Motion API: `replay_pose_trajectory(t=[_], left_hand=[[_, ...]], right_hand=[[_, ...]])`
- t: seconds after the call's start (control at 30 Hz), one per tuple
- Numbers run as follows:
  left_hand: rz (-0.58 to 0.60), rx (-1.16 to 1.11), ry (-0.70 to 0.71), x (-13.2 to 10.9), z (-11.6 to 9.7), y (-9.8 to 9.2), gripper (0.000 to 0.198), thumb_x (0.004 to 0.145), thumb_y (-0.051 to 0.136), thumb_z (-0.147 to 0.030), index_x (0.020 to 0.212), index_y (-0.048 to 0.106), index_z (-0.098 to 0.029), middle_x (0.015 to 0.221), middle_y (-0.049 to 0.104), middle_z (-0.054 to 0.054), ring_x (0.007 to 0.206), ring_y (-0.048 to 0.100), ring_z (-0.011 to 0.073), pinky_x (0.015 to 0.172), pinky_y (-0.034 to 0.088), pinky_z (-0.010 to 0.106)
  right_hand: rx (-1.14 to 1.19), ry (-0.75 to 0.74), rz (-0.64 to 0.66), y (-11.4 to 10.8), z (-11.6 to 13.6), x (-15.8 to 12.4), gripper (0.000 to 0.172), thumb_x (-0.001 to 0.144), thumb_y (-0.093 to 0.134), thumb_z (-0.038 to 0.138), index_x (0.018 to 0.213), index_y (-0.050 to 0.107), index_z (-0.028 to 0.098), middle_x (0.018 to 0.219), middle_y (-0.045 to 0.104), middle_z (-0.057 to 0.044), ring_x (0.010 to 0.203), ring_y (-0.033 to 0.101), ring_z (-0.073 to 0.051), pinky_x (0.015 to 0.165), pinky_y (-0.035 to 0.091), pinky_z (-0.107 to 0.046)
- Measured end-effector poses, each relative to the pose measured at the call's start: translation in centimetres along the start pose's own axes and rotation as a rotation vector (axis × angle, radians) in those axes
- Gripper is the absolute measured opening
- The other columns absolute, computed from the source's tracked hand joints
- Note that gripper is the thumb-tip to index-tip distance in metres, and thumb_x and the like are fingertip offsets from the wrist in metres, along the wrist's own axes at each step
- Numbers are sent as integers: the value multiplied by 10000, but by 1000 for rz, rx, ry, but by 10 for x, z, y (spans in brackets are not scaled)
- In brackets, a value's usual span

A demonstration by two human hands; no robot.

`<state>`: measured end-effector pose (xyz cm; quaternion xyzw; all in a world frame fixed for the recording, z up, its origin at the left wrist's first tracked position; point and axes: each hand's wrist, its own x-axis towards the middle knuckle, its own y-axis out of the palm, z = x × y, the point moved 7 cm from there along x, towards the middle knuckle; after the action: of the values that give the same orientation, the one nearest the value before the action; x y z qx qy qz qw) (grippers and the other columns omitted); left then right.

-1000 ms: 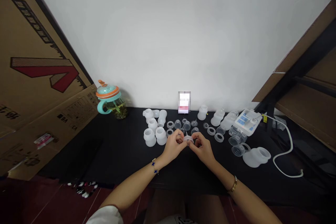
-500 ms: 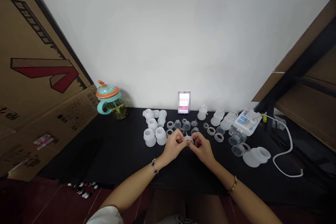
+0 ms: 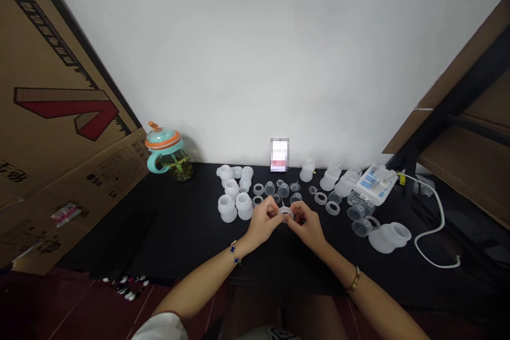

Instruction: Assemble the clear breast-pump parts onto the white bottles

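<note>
Between my two hands is a translucent bottle collar ring (image 3: 286,211), with a clear nipple tip poking up at its far side. My left hand (image 3: 262,223) pinches the ring's left edge with thumb and fingers. On the opposite edge, my right hand (image 3: 309,226) grips with its thumb and bent fingers. Just beyond the hands lie loose collar rings (image 3: 258,189), clear caps (image 3: 283,190) and nipples (image 3: 295,187). White frosted bottles (image 3: 227,209) stand close to the left of my left hand.
A phone-like lit screen (image 3: 279,155) leans on the wall. A teal-lidded jug (image 3: 169,154) stands at left beside a cardboard box (image 3: 59,117). At right are more bottles (image 3: 330,178), a white boxed device (image 3: 375,185), a wide bottle (image 3: 388,238) and a white cable (image 3: 440,212).
Both hands stay in nearly the same place on the collar ring. The ring looks slightly tilted compared with before, and the loose parts have not moved.
</note>
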<state>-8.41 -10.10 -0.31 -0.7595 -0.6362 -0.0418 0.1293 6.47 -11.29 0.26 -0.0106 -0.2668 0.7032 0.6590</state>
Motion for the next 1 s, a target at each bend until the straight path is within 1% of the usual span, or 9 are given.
replay_pose_trajectory(t=[0.2,0.37,0.5,0.6,0.77,0.9,1.0], left_hand=[[-16,119,72,0,-6,-2,189,802,677,-232,724,507,-202,612,545,-55,565,492,112,545,350,233],[-58,207,118,-2,-10,-2,63,854,640,-240,882,587,-220,703,647,-26,641,590,144,615,440,257],[-65,213,134,-2,-9,-1,100,898,622,-315,936,594,-227,791,699,3,726,652,170,667,487,281],[-50,198,125,-2,-9,-1,159,899,639,-358,976,595,-226,802,712,8,750,671,177,667,502,281],[-19,164,121,-1,-10,1,204,889,662,-342,1044,604,-223,856,731,18,775,691,171,636,503,250],[-21,172,119,1,-12,0,163,921,617,-324,1046,617,-220,869,731,21,796,695,168,651,506,244],[-40,177,110,2,-13,-3,145,938,593,-317,1039,627,-219,840,729,14,774,692,164,658,504,243]], right_hand=[[1,10,16,2,-3,2,170,862,647,372,832,551,235,638,523,56,513,464,-119,487,336,-236],[21,26,-4,0,-7,3,236,885,646,428,798,558,226,635,537,46,526,469,-120,485,340,-234],[163,105,38,3,-12,4,292,892,644,487,793,592,217,599,581,35,505,501,-123,458,363,-226],[274,182,69,7,-17,4,332,886,648,510,767,596,205,566,582,38,428,455,-99,411,327,-214],[319,227,77,8,-23,6,376,893,628,520,708,582,197,535,584,34,384,431,-88,391,297,-211],[274,207,95,10,-22,6,368,911,600,530,750,605,199,577,587,33,414,442,-94,408,322,-220],[255,201,109,13,-23,5,332,910,602,533,917,652,205,656,617,27,438,471,-98,415,348,-220]])
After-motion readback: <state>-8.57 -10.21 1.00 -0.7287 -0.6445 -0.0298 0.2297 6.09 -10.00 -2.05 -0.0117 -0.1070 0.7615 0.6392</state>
